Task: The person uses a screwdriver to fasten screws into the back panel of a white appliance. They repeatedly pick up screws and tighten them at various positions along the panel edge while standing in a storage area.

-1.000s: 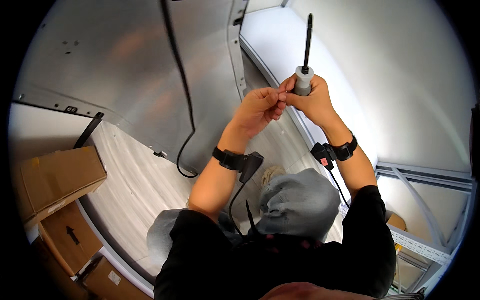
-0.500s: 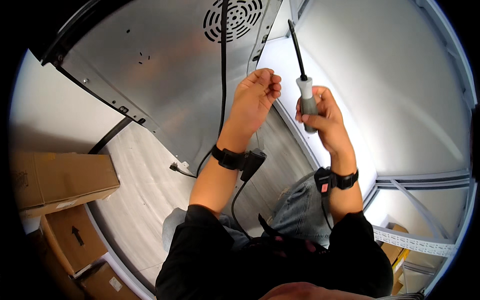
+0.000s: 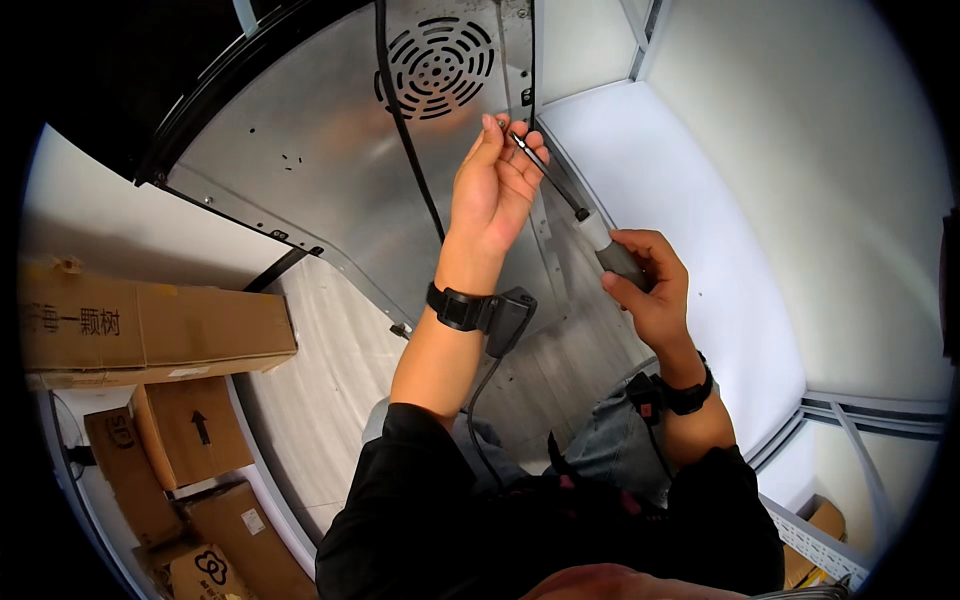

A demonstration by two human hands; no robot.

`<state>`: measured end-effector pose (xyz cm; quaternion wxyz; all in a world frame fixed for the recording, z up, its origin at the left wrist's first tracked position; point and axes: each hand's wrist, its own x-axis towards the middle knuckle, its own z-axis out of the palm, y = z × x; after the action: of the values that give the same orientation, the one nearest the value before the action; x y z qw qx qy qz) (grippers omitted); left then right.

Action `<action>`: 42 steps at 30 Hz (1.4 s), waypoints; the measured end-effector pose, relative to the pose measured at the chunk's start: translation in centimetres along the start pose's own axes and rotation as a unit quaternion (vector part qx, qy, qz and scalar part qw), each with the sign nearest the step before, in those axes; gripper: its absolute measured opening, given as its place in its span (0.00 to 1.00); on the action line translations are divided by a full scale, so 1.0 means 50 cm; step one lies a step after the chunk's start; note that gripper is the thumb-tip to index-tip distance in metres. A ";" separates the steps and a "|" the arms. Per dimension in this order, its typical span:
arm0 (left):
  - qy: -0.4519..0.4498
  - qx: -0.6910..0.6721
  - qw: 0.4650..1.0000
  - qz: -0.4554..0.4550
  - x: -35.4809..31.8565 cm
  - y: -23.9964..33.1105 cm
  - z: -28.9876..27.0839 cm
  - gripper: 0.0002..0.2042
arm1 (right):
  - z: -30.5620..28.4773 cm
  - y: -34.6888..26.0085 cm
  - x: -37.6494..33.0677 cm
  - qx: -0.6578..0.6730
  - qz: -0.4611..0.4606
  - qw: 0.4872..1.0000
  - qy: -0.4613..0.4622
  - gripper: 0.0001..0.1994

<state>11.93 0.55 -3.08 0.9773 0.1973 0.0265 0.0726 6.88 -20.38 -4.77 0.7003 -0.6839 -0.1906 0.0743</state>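
My right hand (image 3: 652, 280) is wrapped around the grey handle of a screwdriver (image 3: 557, 187). Its dark shaft slants up and left, and the tip lies at the fingers of my left hand (image 3: 492, 185). That hand is palm up, thumb and forefinger drawn together at something too small to make out, the other fingers curled near the tip. Just behind them stands a large sheet-metal panel (image 3: 330, 170) with a round slotted vent (image 3: 436, 70) and small holes along its edges. A black cable (image 3: 408, 150) hangs down across the panel.
Cardboard boxes (image 3: 205, 325) are stacked at the left on a shelf. A white board (image 3: 670, 190) and pale wall panels with metal framing (image 3: 870, 410) stand at the right. Wood-look flooring (image 3: 315, 400) lies below. A corded black device (image 3: 508, 322) is strapped at my left wrist.
The screwdriver has swung from pointing up and away to pointing left, its tip now at my left fingers. My left palm has turned upward. The view has shifted slightly.
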 end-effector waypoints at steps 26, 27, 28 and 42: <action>0.030 0.301 0.952 0.048 0.027 -0.018 0.029 0.10 | -0.013 -0.011 0.008 -0.142 -0.119 0.977 0.108 0.20; 0.026 0.302 0.952 0.048 0.034 -0.017 0.036 0.10 | -0.014 -0.002 0.012 -0.104 -0.114 0.982 0.106 0.19; 0.022 0.302 0.952 0.049 0.041 -0.018 0.041 0.10 | -0.015 0.003 0.015 -0.065 -0.108 0.986 0.105 0.19; 0.073 0.278 0.955 0.067 0.067 -0.013 0.072 0.11 | 0.031 -0.028 0.042 -0.185 -0.242 0.934 0.187 0.19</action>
<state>15.61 -0.90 -0.07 0.8719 0.4571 0.1036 0.1421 8.00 -18.23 -3.05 0.5808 -0.7361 -0.2263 -0.2639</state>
